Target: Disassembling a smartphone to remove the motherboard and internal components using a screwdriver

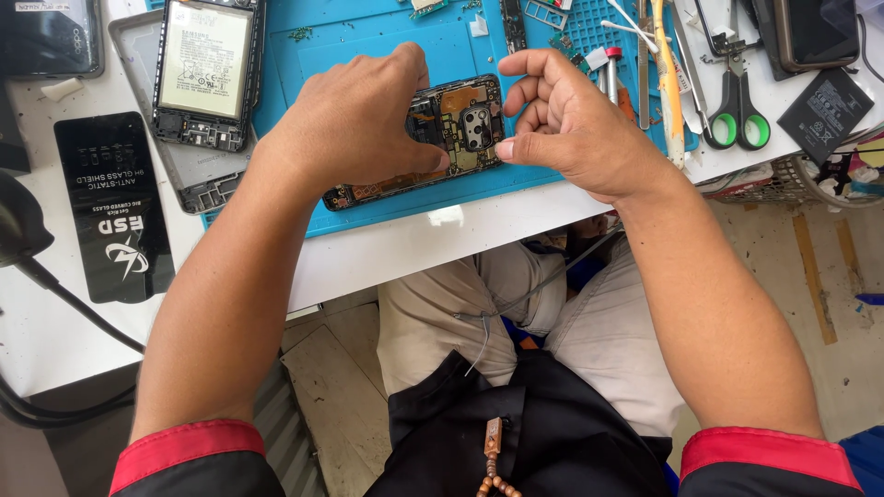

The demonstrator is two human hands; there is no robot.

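Observation:
An opened phone (460, 124) with its back cover off lies on a blue work mat (368, 41), its boards and camera block exposed. My left hand (354, 120) rests over the phone's left half and holds it down, fingers curled on its far edge and thumb at its near edge. My right hand (566, 120) is at the phone's right end, fingers curled, thumb and forefinger pinched near the camera block. Whether something small sits in that pinch cannot be made out.
A second opened phone (204, 69) with a visible battery lies at the mat's left on a grey frame. A black flat package (115, 207) lies on the white table. Green-handled scissors (737, 110), tweezers, swabs and a loose battery (824, 110) sit to the right. A black cable (64, 304) runs off left.

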